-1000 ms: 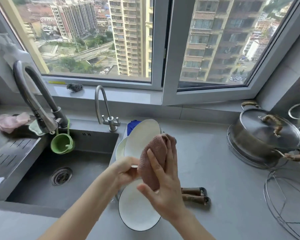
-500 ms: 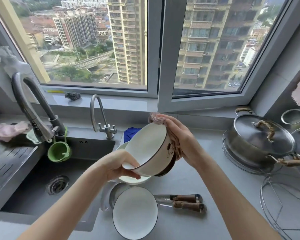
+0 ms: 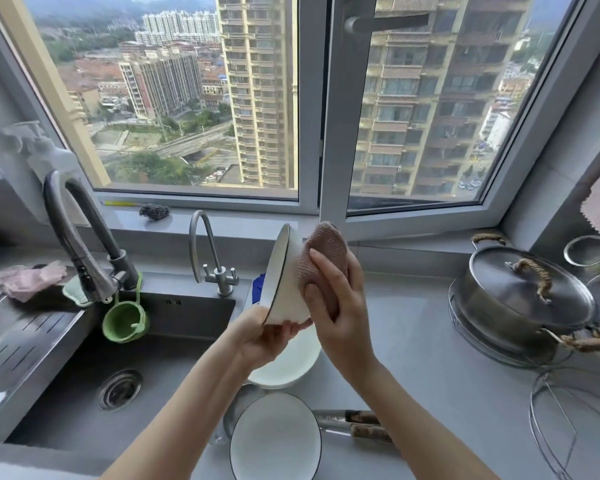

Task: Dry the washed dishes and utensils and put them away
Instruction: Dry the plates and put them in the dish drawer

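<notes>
Gripping the white dark-rimmed ceramic bowl (image 3: 284, 282) at its lower rim with the left hand (image 3: 260, 336), fingers pinched on the edge. Cupping the pink knitted dish cloth (image 3: 326, 251) against the outer wall and base with the right hand (image 3: 336, 306), fingers curled round the cloth. Held in the air above the grey stone counter (image 3: 430, 358), near its left edge beside the dark steel sink (image 3: 84, 393), directly over a second white bowl (image 3: 288, 365) standing there.

Judged as the drying step, outside surface. Rotate the bowl by the rim with the left hand; keep the cloth pressed and stationary. Work round the foot ring, a likely trap for water. Maintain a firm pinch: probably slippery while wet. Stay over the counter, not the sink.

Tilted on edge: mouth turned left toward the sink, base turned right into the cloth. Measured across the rim, aligned from the left hand up and away toward the window.

Further out, toward the front edge: a round white dark-rimmed plate (image 3: 274, 438), just beside wooden-handled metal utensils (image 3: 357, 424). Toward the right edge: a lidded stainless-steel pot with rope-wrapped handles (image 3: 523, 299).
</notes>
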